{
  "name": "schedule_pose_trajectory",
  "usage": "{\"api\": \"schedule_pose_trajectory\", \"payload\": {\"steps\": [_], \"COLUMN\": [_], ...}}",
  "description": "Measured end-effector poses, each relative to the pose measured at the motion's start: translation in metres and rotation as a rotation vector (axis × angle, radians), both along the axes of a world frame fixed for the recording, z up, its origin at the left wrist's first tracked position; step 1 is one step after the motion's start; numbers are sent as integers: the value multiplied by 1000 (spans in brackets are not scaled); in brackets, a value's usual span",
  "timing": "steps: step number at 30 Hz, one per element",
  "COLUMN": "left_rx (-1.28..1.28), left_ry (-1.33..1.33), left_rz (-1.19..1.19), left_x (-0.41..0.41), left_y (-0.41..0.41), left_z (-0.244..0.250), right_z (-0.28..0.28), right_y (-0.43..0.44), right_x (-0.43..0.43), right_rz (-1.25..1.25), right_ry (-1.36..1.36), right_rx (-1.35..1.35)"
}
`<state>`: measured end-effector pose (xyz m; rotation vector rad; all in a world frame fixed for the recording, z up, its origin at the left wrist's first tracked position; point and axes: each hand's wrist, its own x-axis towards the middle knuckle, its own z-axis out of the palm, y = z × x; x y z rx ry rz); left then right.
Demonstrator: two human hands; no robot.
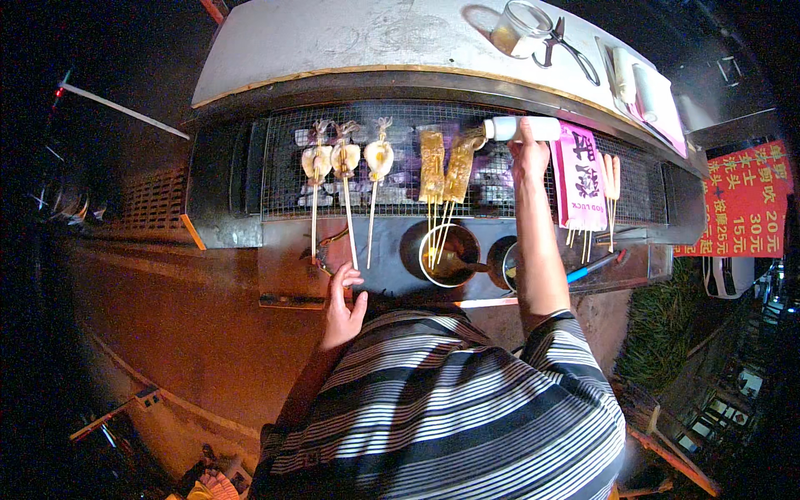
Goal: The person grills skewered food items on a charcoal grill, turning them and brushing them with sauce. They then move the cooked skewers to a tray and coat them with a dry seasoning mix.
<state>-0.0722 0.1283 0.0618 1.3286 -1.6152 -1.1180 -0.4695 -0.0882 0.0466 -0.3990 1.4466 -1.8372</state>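
Note:
My right hand (531,150) grips a white shaker bottle (522,129), tilted on its side, its top end pointing left over the grill. Just left of that end lie two flat brown skewered strips (432,165) on the wire grill mesh (400,119). Farther left, several squid skewers (378,159) rest over the coals, their sticks reaching past the near edge. My left hand (344,306) is near the lower tip of one squid stick, fingers slightly spread; whether it touches the stick I cannot tell. Right of my right wrist, a pink printed paper bag (578,175) covers the tops of some skewers.
Sausage skewers (614,178) lie right of the bag. On the near shelf (387,287) stand a bowl of brown sauce with a brush (449,256) and a second bowl, partly hidden by my forearm. A glass jar (519,31) and scissors (565,53) occupy the white counter (350,37) beyond.

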Motion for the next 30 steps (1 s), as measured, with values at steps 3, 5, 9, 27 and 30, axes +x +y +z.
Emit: {"api": "schedule_pose_trajectory", "payload": {"steps": [3, 5, 9, 27, 30], "left_rx": [10, -7, -13, 91, 367], "left_ry": [25, 19, 25, -167, -290], "left_rz": [19, 9, 5, -206, -173], "left_x": [3, 3, 12, -76, -137], "left_y": [-3, -3, 2, -33, -60], "left_z": [-4, -1, -5, -37, -60], "right_z": [-2, -2, 10, 25, 2], "right_y": [-4, -6, 2, 142, 176], "right_x": [31, 38, 43, 28, -4], "right_rz": [77, 26, 91, -106, -82], "right_ry": [105, 71, 170, -425, -531], "right_rx": [32, -47, -70, -188, -199]}}
